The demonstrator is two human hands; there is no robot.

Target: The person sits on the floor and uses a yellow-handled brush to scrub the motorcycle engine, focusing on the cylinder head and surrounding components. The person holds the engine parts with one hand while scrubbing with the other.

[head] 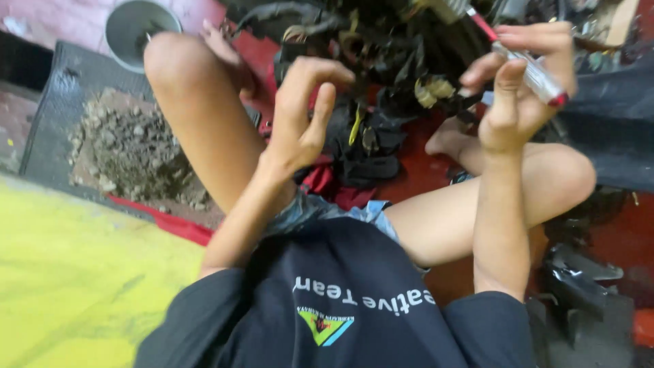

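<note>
I sit on the floor with my knees drawn up. My right hand (521,88) is raised at the upper right, fingers closed around a slim tool with a red and clear handle (531,68), held slanted. My left hand (303,109) hovers in the middle with fingers curled and apart, holding nothing that I can see. Just beyond both hands lies a tangled heap of black cables and connectors (371,88) with some yellow and beige plugs, resting on a red floor.
A grey metal bowl (139,27) stands at the top left beyond my left knee. A pile of rubble (133,146) lies on a dark mat (48,109). A yellow surface (75,272) fills the lower left. Dark parts (579,279) sit at lower right.
</note>
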